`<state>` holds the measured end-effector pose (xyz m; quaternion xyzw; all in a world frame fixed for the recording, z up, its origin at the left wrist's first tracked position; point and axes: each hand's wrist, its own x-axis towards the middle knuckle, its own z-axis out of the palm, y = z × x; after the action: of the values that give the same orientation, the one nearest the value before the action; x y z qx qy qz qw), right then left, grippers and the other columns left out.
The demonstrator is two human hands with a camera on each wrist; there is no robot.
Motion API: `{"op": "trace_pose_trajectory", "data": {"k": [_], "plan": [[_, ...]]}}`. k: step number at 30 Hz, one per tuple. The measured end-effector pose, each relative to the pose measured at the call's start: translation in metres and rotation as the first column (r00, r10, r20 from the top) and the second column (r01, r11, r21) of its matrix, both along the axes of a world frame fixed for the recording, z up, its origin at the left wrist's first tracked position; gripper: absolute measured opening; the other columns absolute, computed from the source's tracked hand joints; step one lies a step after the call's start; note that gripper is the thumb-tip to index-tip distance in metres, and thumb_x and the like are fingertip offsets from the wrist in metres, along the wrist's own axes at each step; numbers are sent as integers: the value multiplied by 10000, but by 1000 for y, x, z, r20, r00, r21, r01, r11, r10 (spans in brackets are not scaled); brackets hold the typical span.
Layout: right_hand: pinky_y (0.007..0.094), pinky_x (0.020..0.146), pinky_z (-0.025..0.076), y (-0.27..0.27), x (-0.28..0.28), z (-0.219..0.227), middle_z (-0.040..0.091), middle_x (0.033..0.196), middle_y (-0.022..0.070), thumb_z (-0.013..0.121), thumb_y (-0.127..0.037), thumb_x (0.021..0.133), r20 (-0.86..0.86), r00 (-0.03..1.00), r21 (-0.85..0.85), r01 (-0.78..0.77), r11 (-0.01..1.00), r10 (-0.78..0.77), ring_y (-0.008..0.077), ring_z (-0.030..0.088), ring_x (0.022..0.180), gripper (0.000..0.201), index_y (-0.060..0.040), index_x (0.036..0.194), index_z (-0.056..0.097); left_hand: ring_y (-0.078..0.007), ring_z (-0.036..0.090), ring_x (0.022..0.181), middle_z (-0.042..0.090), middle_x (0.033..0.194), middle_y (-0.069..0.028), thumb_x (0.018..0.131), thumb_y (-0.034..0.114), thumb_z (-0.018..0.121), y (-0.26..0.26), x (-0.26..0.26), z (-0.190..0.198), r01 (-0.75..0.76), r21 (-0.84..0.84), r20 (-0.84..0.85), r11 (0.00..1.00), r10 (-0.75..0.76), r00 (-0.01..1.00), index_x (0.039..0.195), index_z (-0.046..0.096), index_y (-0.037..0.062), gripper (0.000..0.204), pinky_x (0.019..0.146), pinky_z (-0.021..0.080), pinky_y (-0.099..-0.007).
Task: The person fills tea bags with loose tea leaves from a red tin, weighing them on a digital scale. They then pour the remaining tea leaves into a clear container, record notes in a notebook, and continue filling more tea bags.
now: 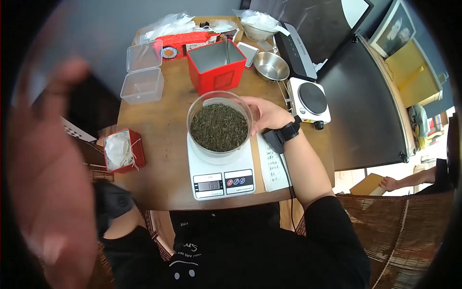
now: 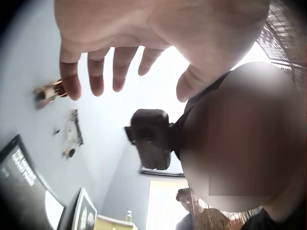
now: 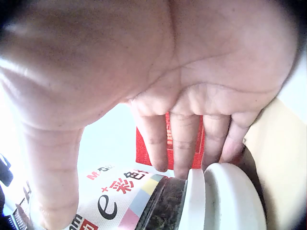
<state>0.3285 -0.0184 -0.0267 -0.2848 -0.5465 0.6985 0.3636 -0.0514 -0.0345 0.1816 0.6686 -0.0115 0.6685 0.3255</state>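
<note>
Supporting everything at work, the wooden table (image 1: pixel 168 130) is carrying a white kitchen scale (image 1: pixel 211 166) near its front edge. Beyond the scale, a tall red tin (image 1: pixel 216 81) is standing open; to the scale's far right, a hot plate (image 1: pixel 313 98) is resting. On the scale's platform, a clear round tub (image 1: pixel 189 120) is holding dark dried leaves (image 1: pixel 219 127). To the scale's left, the left hand (image 1: pixel 57 188) is hanging raised, open and empty, with fingers apart. At the scale's right, the right hand (image 1: pixel 268 115) is apparently gripping the tub's side, its fingertips being partly hidden. Left of the scale, a small red box (image 1: pixel 139 151) is holding white material.
</note>
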Motion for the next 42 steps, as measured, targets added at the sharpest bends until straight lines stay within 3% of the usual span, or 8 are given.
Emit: {"op": "trace_pose_trajectory", "data": {"k": [6,13,14,16,20,22,36,42], "plan": [[373,1308,278,0,-1,3,522,1631,97,1037,-105,632,16,1000,-14,8,1000,-8,209,451,1523,1181,25,1627,415,-299,564,1269,504,1550,-194,815,352,768,-34,-6,61,44,310,52,950,-63,997,1605,426,66,908,1023,455,-470],[384,1301,290,-4,-2,8,534,1621,111,1022,-110,673,38,999,2,15,1000,-15,215,460,1510,1128,46,1618,425,-326,507,1327,432,1589,-187,815,451,697,-56,-11,67,2,393,68,920,-31,997,1620,385,102,931,1043,415,-527],[385,1307,276,-5,-2,11,531,1622,114,1034,-135,659,53,998,-33,23,999,-21,219,451,1519,1153,46,1619,423,-330,499,1335,422,1595,-186,815,465,687,-55,-12,68,-2,391,72,920,-29,997,1622,380,107,934,1046,410,-535],[368,1212,414,-2,-3,6,596,1555,94,1076,-199,594,58,997,6,44,999,-44,188,548,1424,1226,29,1613,434,-337,483,1352,401,1606,-184,816,493,666,-56,-12,70,-11,404,69,915,-19,997,1627,368,117,942,1052,398,-552],[371,1217,413,-3,-2,3,609,1535,85,1070,-197,606,58,997,3,49,999,-49,179,554,1412,1199,32,1603,443,-353,450,1385,360,1629,-180,816,549,626,-63,-11,73,-41,422,81,906,7,997,1635,345,138,959,1063,376,-584],[378,1311,261,-2,-1,4,527,1622,116,1031,-155,671,48,999,-2,4,1000,-4,218,462,1506,1143,50,1618,423,-360,434,1402,339,1640,-177,816,578,605,-65,-9,75,-54,427,84,902,20,996,1639,333,148,968,1069,364,-601],[362,1288,306,-7,-4,16,572,1577,79,1003,-79,674,105,994,-79,31,996,-23,199,487,1484,1068,32,1593,471,-414,320,1518,195,1719,-163,817,775,462,-94,-27,98,-127,454,103,882,90,991,1669,252,220,1038,1110,285,-715],[372,1290,301,-6,0,7,565,1585,94,1024,-135,672,71,996,3,52,999,-52,209,483,1491,1103,29,1605,458,-436,271,1568,134,1753,-156,818,859,401,-80,-24,119,-135,383,146,914,84,986,1682,217,250,1073,1127,251,-764]]}}
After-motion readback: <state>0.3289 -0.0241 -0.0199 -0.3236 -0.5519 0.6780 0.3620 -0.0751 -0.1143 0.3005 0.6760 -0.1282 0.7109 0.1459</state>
